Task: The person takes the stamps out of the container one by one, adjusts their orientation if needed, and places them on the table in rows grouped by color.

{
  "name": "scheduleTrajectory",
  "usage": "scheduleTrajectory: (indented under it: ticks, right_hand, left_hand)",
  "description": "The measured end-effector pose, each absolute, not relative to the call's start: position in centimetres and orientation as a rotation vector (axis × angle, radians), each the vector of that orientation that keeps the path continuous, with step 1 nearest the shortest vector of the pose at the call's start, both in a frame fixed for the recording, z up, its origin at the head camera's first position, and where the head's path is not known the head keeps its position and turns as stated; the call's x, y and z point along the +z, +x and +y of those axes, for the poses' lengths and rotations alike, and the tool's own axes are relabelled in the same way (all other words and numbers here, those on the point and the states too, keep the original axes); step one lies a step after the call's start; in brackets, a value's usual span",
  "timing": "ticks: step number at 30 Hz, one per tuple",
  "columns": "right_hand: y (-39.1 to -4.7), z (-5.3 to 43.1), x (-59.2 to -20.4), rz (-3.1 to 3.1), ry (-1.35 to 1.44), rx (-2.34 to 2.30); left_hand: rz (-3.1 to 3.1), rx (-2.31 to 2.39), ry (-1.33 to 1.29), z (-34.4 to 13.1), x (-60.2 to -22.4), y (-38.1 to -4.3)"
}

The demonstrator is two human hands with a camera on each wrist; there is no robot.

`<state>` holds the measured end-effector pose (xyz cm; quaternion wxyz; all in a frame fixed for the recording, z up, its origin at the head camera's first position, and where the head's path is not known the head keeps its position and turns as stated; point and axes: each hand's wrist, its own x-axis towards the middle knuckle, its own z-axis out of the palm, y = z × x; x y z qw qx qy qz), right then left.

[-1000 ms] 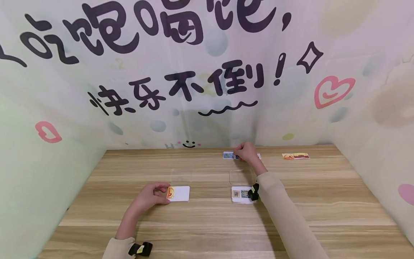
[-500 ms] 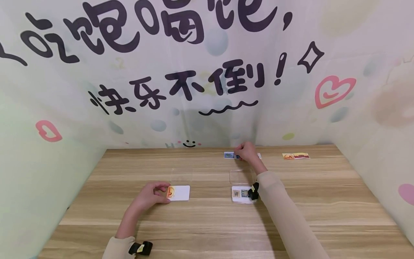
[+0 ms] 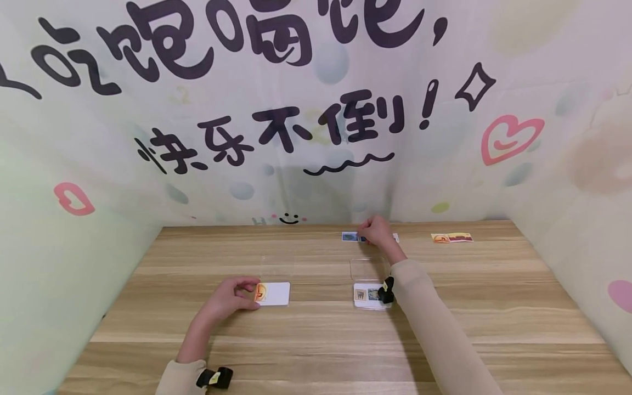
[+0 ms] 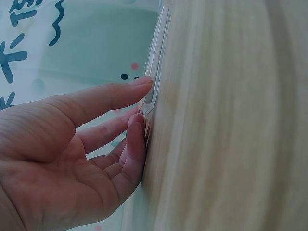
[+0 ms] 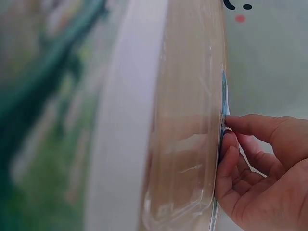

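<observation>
Table [image 3: 316, 351]: wood-grain, printed backdrop [image 3: 316, 197] behind.
Right case [image 3: 362, 303]: landmark; white, two small pictures, clear panel [image 3: 366, 270] just behind.
Left case [image 3: 277, 294]: well left of right case; white, orange picture at left end.
Left hand [image 3: 229, 299]: left of right case; thumb and fingers bent, slightly apart, holding left case's left end.
Right hand [image 3: 378, 231]: behind right case; thumb and finger nearly closed, pinching blue strip.
Blue strip [image 3: 349, 236]: behind right case, partly hidden by right hand.
Orange strip [image 3: 453, 238]: right case's back right.

Plain beige sleeves [image 3: 439, 329]; black wrist cameras [image 3: 225, 377], yellowish labels [image 3: 214, 378].
</observation>
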<state>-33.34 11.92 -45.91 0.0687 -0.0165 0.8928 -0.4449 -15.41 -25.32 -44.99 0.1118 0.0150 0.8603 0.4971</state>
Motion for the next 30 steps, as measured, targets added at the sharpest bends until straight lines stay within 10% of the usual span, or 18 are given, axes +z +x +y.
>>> scheduleTrajectory:
  ticks: [30]
  right_hand:
    - [-33.25, 11.82, -45.83, 2.656, -0.021, -1.384]
  left_hand:
    - [2.529, 1.453, 0.038, -25.26, -44.67, -15.24]
